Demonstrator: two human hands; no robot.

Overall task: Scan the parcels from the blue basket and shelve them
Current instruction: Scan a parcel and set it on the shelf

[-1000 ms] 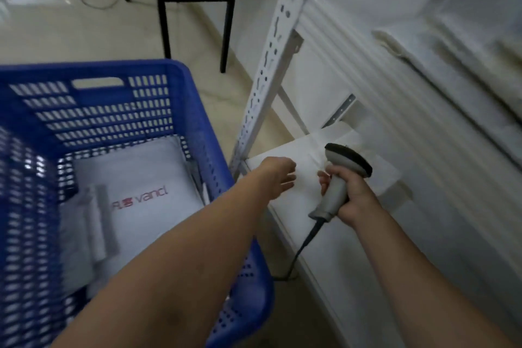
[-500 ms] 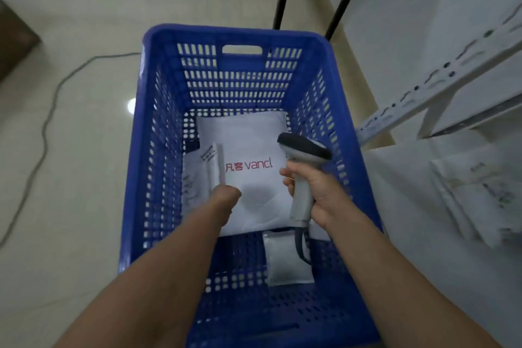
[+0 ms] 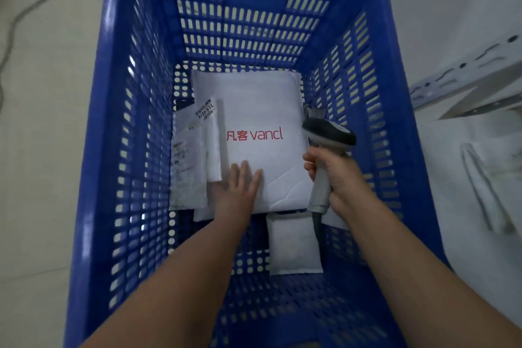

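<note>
Now, left hand (image 3: 240, 192): our fist has opened, fingers flat on the parcel (image 3: 254, 110), frame centre.
Right hand (image 3: 336, 178): we grip the scanner (image 3: 324, 155), handle upright, head pointing left.

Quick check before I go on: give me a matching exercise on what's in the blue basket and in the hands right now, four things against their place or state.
Things:
1. vancl parcel
2. small plain parcel
3. labelled parcel
4. scanner

Places or states:
A. gripped in the right hand
B. against the left wall of the blue basket
C. alone on the basket floor, nearest the person
D. under the open left hand, red print facing up

Pairs: 1-D, 2-C, 3-B, 4-A
</note>
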